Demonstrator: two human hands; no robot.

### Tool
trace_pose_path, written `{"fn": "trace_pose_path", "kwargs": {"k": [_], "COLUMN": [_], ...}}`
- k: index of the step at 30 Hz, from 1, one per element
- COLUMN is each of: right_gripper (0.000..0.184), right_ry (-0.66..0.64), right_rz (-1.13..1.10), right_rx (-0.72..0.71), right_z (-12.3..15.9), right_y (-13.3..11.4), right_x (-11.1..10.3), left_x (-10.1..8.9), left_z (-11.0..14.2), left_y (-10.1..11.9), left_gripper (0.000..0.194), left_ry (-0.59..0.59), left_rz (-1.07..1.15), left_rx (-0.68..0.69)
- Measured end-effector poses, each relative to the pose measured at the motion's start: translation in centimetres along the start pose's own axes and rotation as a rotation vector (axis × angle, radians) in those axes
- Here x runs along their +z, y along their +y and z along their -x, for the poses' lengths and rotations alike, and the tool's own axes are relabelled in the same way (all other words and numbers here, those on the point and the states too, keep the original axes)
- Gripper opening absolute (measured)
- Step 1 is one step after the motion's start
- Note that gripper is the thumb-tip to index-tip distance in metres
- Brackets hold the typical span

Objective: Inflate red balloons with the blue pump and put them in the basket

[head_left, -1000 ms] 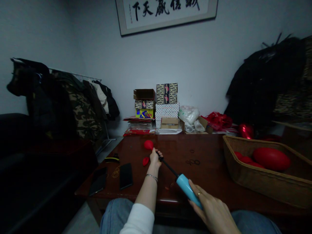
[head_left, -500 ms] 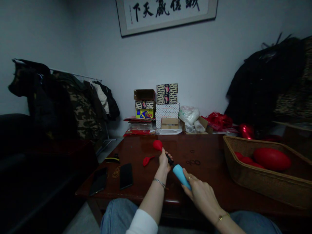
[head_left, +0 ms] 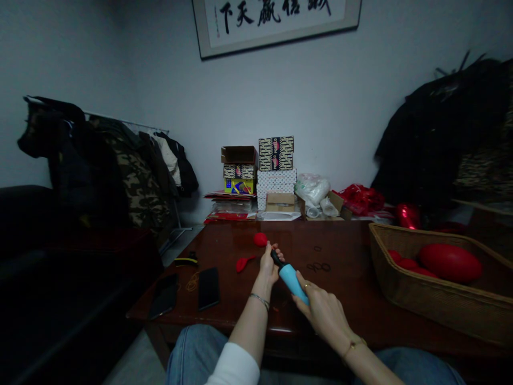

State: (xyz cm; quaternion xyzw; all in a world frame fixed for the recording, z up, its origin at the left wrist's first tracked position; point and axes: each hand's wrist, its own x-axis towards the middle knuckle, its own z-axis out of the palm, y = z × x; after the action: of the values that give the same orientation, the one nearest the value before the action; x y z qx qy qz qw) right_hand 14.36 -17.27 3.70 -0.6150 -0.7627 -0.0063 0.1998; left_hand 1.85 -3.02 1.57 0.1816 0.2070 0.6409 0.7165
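A blue hand balloon pump [head_left: 294, 283] with a black nozzle end points away and leftward from me. My right hand [head_left: 320, 307] is closed around its blue barrel. My left hand [head_left: 271, 262] is closed at the far end, pinching the neck of a small red balloon [head_left: 260, 239] where it meets the pump; the nozzle tip is hidden by the fingers. The balloon is slightly rounded beyond my left fingertips. Another red balloon [head_left: 242, 264], flat and limp, lies on the table left of my left hand.
On the dark wooden table [head_left: 340, 299] lie two phones [head_left: 209, 289], yellow rubber bands [head_left: 193, 282], a black-and-yellow item [head_left: 186, 261] and dark rings [head_left: 318, 267]. A wicker basket [head_left: 433, 307] with red balloons stands right. Stacked boxes [head_left: 276, 182] line the back.
My right hand has pushed the blue barrel up and left, closer to my left hand. The left hand keeps its hold at the balloon's neck.
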Motion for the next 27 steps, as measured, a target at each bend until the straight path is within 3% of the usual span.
{"fn": "trace_pose_path", "kwargs": {"k": [6, 11, 15, 20, 27], "right_gripper": [0.050, 0.050, 0.051, 0.049, 0.049], "right_ry": [-0.006, 0.019, 0.037, -0.001, -0.042], "right_rz": [0.005, -0.029, -0.019, 0.033, 0.097], "right_rx": [-0.011, -0.045, -0.054, -0.021, -0.010], "right_z": [2.0, 5.2, 6.6, 6.1, 2.8], "right_y": [0.9, 3.1, 4.3, 4.0, 1.6], "right_x": [-0.4, -0.4, -0.3, -0.8, -1.4], "left_x": [-0.4, -0.5, -0.2, 0.2, 0.3], "left_z": [-0.8, -1.4, -1.5, -1.1, -0.3], "left_y": [0.3, 2.0, 2.1, 1.3, -0.2], "left_gripper": [0.030, 0.028, 0.028, 0.030, 0.031], "left_ry": [0.125, 0.182, 0.196, 0.199, 0.185], "left_rz": [0.051, 0.034, 0.048, 0.058, -0.006], "left_rx": [0.070, 0.100, 0.103, 0.092, 0.069]}}
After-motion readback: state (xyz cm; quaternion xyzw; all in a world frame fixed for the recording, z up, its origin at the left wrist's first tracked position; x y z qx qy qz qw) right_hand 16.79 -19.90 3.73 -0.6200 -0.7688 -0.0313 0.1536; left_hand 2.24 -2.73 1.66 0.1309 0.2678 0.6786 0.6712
